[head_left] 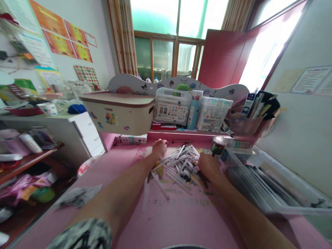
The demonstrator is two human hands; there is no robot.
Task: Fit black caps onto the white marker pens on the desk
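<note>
A loose heap of slim white pen-like sticks [181,159] lies on the pink desk [178,218], with small dark pieces among them. At the heap's upper left edge is my left hand [159,148], its fingers curled closed; whatever they grip is hidden. A thin dark pen-like stick [180,141] lies just beyond it. My right hand [209,165] is at the heap's right edge, palm down with fingers bent inward, and I cannot make out what they hold. Dark slender pieces [203,179] show below that hand. One pale stick [144,195] lies apart at the near left.
A clear plastic bin [261,204] of dark slender items stands at the right, near a round jar [219,144]. Along the back shelf are a beige lidded box [119,116], a marker case [171,107] and a pen holder [245,122]. Crumpled plastic [77,197] lies at left.
</note>
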